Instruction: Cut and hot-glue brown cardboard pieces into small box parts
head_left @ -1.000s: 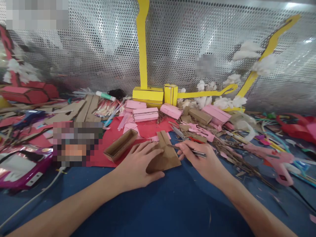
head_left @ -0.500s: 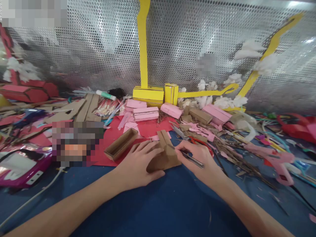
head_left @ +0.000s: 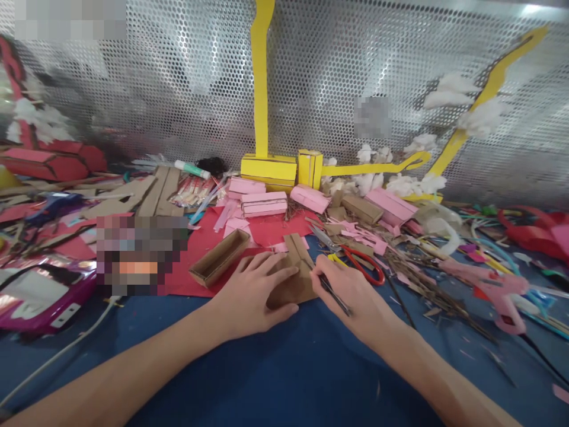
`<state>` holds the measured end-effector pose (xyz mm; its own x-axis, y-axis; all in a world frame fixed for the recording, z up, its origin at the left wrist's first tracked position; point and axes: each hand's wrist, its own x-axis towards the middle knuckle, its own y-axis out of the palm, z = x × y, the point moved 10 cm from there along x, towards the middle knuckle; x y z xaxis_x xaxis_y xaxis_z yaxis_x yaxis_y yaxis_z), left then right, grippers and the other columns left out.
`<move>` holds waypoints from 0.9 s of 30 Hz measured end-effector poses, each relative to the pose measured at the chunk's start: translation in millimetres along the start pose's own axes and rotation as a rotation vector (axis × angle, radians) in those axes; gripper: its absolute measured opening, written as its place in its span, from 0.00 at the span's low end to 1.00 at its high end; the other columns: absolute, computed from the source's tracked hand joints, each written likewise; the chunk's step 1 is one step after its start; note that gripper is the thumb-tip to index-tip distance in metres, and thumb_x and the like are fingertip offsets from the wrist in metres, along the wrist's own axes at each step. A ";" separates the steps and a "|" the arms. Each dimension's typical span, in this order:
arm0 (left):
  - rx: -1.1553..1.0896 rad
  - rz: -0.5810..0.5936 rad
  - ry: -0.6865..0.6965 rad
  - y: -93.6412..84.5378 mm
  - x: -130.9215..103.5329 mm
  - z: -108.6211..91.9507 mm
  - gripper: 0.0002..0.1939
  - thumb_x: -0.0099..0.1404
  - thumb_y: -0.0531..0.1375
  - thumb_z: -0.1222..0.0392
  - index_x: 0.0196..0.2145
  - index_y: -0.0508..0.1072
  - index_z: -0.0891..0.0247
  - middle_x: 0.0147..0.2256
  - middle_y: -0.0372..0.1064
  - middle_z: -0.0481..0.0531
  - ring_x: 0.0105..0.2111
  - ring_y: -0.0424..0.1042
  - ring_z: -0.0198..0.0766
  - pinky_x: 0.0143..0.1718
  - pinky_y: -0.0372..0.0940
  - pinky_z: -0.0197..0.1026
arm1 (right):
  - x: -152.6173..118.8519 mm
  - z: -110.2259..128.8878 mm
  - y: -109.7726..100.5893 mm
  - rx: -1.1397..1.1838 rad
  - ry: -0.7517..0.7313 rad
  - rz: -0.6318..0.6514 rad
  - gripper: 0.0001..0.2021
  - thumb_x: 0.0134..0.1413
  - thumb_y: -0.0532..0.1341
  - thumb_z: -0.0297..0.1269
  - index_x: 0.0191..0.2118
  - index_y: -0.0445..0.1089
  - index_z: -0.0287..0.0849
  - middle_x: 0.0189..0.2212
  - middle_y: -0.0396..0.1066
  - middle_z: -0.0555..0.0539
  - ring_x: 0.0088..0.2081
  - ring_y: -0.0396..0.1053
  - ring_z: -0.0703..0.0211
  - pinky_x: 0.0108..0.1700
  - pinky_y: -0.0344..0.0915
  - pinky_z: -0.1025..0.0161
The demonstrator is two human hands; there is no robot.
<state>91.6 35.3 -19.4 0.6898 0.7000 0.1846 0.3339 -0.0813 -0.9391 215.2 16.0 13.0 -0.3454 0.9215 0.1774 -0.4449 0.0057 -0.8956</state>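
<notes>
A piece of brown cardboard (head_left: 291, 287) lies on the blue tabletop, partly covered by my hands. My left hand (head_left: 255, 290) rests on its left side with fingers spread. In my right hand (head_left: 349, 290) is a slim dark pen-like tool (head_left: 332, 292), pinched between thumb and fingers; its tip is at the cardboard's right part, and I cannot tell whether it is a pen or a craft knife. A narrow open cardboard box (head_left: 220, 258) sits left of my left hand on red sheet (head_left: 202, 234). Red-handled scissors (head_left: 364, 267) lie just beyond my right hand.
Yellow card shapes (head_left: 269, 171) and pink boxes (head_left: 264, 204) stand at the back before a perforated metal panel (head_left: 311, 77). A pink glue gun (head_left: 493, 284) lies right, beside twigs (head_left: 427, 284) and scraps. A purple device (head_left: 48, 305) and a white cable (head_left: 66, 344) are left.
My right hand has shifted slightly left and nearer to me, and the tool stands at a steeper angle. More of the scissors shows. My left hand stays on the cardboard.
</notes>
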 end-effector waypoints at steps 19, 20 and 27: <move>-0.019 -0.040 -0.006 -4.6 0.2 -0.2 0.29 0.67 0.58 0.38 0.61 0.70 0.51 0.65 0.63 0.55 0.62 0.62 0.59 0.59 0.60 0.64 | 6.7 -11.1 -13.7 0.154 -0.056 -0.069 0.10 0.66 0.56 0.33 0.31 0.59 0.44 0.25 0.61 0.56 0.26 0.58 0.66 0.31 0.53 0.65; -0.017 -0.038 -0.009 -4.2 0.2 0.2 0.29 0.67 0.58 0.38 0.62 0.70 0.51 0.65 0.62 0.55 0.62 0.61 0.59 0.59 0.60 0.64 | 6.4 -11.4 -13.7 0.158 -0.059 -0.072 0.10 0.66 0.56 0.33 0.31 0.59 0.44 0.25 0.61 0.56 0.26 0.58 0.66 0.31 0.53 0.65; -0.012 -0.031 -0.015 -2.8 0.4 1.1 0.30 0.67 0.58 0.38 0.62 0.69 0.49 0.65 0.62 0.55 0.63 0.61 0.60 0.59 0.60 0.66 | 4.4 -12.7 -12.4 0.183 -0.047 -0.070 0.10 0.65 0.55 0.33 0.30 0.58 0.44 0.24 0.60 0.56 0.26 0.57 0.65 0.30 0.52 0.65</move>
<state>90.3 36.5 -17.0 0.6692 0.7130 0.2093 0.3626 -0.0675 -0.9295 229.7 24.9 19.7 -0.3442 0.9024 0.2593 -0.6102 -0.0051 -0.7922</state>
